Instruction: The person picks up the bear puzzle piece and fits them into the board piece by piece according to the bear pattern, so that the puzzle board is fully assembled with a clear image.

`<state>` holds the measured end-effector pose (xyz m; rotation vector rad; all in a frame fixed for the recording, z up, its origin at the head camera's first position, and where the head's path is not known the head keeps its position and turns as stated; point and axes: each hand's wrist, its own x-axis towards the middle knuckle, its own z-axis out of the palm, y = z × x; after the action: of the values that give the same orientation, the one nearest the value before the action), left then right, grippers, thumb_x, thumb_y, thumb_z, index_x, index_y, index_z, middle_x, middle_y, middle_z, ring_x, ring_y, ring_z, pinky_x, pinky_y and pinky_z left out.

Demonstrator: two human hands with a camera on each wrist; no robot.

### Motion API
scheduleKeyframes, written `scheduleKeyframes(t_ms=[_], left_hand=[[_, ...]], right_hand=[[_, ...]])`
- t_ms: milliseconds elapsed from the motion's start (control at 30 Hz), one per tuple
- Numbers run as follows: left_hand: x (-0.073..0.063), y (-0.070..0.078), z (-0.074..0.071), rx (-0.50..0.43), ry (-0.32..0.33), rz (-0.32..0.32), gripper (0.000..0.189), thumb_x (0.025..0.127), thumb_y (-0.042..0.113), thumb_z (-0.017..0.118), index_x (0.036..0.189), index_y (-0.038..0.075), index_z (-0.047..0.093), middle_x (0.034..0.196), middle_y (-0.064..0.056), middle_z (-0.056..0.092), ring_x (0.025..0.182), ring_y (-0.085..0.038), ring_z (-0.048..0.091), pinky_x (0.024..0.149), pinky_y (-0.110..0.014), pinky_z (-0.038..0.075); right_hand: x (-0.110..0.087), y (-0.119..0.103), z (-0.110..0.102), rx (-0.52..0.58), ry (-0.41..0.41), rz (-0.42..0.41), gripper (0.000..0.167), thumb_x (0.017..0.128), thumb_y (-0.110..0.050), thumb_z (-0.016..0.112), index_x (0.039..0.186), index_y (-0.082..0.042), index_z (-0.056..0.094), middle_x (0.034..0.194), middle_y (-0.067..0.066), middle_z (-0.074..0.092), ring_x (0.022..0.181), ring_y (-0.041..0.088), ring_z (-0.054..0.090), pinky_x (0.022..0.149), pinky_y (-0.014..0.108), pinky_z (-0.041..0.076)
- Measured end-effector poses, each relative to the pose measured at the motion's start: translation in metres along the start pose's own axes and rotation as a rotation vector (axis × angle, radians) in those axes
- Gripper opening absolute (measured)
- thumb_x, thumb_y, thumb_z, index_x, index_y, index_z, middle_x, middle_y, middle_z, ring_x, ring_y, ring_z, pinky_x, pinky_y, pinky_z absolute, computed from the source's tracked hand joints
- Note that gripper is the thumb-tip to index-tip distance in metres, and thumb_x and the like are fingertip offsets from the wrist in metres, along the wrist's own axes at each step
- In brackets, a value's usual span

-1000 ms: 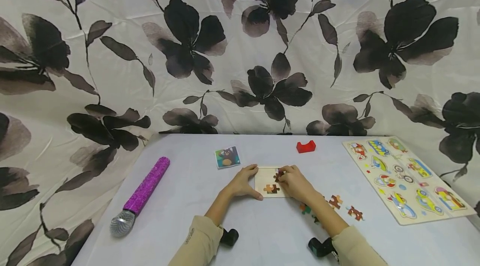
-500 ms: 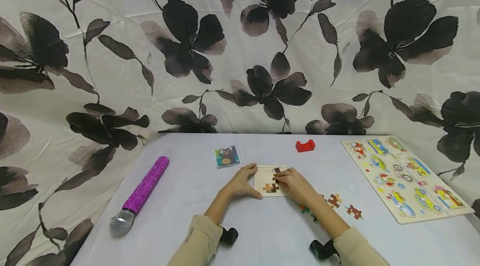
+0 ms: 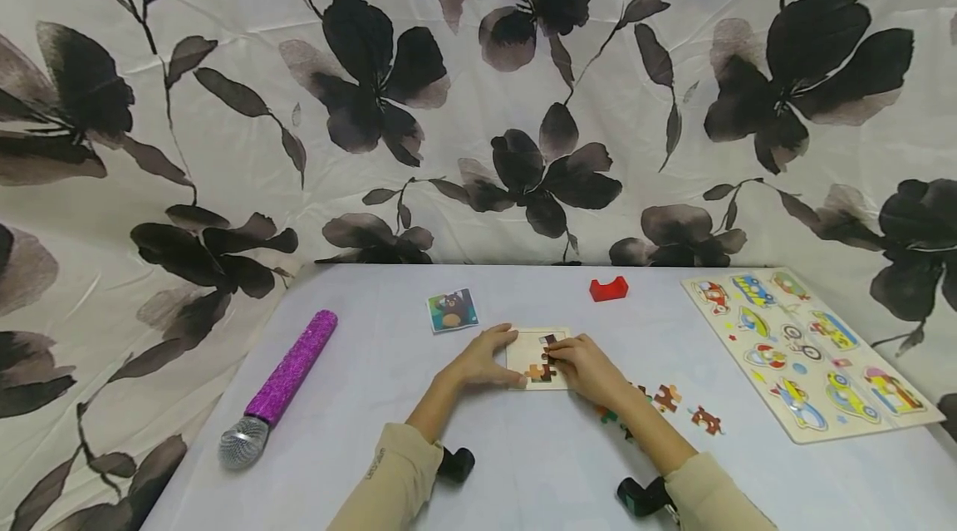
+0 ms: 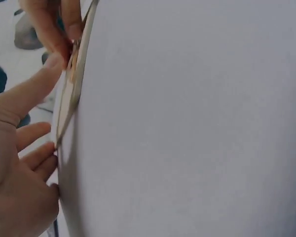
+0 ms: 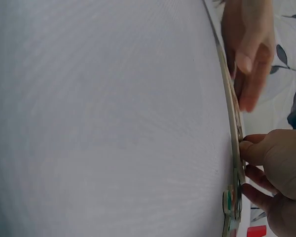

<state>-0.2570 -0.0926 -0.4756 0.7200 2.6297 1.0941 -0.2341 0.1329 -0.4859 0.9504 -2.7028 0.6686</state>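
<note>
In the head view a small wooden puzzle tray (image 3: 527, 343) lies at the middle of the table with a few puzzle pieces (image 3: 537, 372) in it. My left hand (image 3: 483, 360) spans the tray's left side, fingers along the edge. Its straight thumb (image 4: 37, 89) reaches over the front left part in the left wrist view. My right hand (image 3: 591, 366) comes from the right and pinches a dark brown puzzle piece (image 3: 549, 351) with thumb and fingertips, low over the tray's right side. In the right wrist view those fingertips (image 5: 249, 149) sit right at the tray edge.
Loose puzzle pieces (image 3: 668, 398) lie beside the right forearm. A picture card (image 3: 452, 311) and a red block (image 3: 609, 289) are at the back. A glittery purple microphone (image 3: 292, 373) lies left, a vehicle puzzle board (image 3: 811, 356) right. Floral cloth (image 3: 478, 99) hangs behind.
My right fingertips shifted slightly left and down on the tray, uncovering a piece near its top. My left thumb moved from below the front corner up onto the tray.
</note>
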Motion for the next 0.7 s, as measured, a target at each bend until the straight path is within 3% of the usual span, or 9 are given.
scheduleKeyframes(t_ms=[100, 233, 367, 467, 600, 700], left_hand=[[0.005, 0.010, 0.003, 0.124, 0.042, 0.104, 0.054, 0.082, 0.019, 0.068, 0.129, -0.005, 0.053, 0.140, -0.024, 0.042, 0.131, -0.041, 0.036, 0.108, -0.053, 0.028], [0.013, 0.027, 0.013, 0.399, 0.033, 0.213, 0.034, 0.091, 0.011, 0.055, 0.122, -0.002, 0.061, 0.131, -0.019, 0.054, 0.125, -0.033, 0.045, 0.106, -0.045, 0.036], [0.021, 0.035, 0.023, 0.583, -0.047, 0.217, 0.034, 0.094, 0.013, 0.049, 0.125, 0.004, 0.060, 0.131, -0.011, 0.056, 0.124, -0.026, 0.048, 0.103, -0.045, 0.039], [0.025, 0.035, 0.027, 0.602, -0.087, 0.176, 0.041, 0.093, 0.017, 0.049, 0.132, 0.007, 0.055, 0.138, -0.007, 0.050, 0.129, -0.024, 0.044, 0.106, -0.051, 0.034], [0.030, 0.033, 0.028, 0.565, -0.121, 0.129, 0.054, 0.090, 0.029, 0.050, 0.140, 0.010, 0.045, 0.146, -0.002, 0.041, 0.137, -0.022, 0.032, 0.110, -0.056, 0.023], [0.032, 0.032, 0.029, 0.539, -0.130, 0.111, 0.064, 0.085, 0.039, 0.055, 0.141, 0.012, 0.044, 0.147, -0.003, 0.038, 0.139, -0.024, 0.027, 0.111, -0.056, 0.020]], right_hand=[[0.000, 0.000, 0.001, -0.004, 0.009, 0.002, 0.021, 0.085, 0.000, 0.065, 0.106, 0.003, 0.069, 0.110, 0.014, 0.066, 0.098, 0.028, 0.058, 0.085, 0.040, 0.050], [-0.001, 0.000, 0.002, -0.004, 0.038, -0.011, 0.021, 0.084, 0.003, 0.065, 0.104, 0.005, 0.069, 0.109, 0.018, 0.065, 0.097, 0.031, 0.057, 0.084, 0.042, 0.051], [-0.003, 0.001, 0.002, -0.032, 0.073, -0.018, 0.019, 0.083, 0.002, 0.067, 0.101, 0.004, 0.071, 0.105, 0.017, 0.067, 0.095, 0.030, 0.057, 0.082, 0.040, 0.051], [-0.004, 0.000, 0.001, -0.066, 0.085, -0.012, 0.018, 0.081, 0.000, 0.069, 0.099, 0.003, 0.072, 0.103, 0.014, 0.068, 0.094, 0.028, 0.057, 0.081, 0.039, 0.051], [-0.005, 0.000, -0.002, -0.090, 0.085, -0.013, 0.018, 0.081, -0.001, 0.070, 0.099, 0.002, 0.072, 0.104, 0.014, 0.068, 0.094, 0.027, 0.058, 0.082, 0.039, 0.051], [-0.005, 0.001, -0.002, -0.093, 0.079, -0.022, 0.018, 0.082, -0.001, 0.069, 0.099, 0.002, 0.072, 0.104, 0.014, 0.068, 0.095, 0.028, 0.058, 0.083, 0.039, 0.051]])
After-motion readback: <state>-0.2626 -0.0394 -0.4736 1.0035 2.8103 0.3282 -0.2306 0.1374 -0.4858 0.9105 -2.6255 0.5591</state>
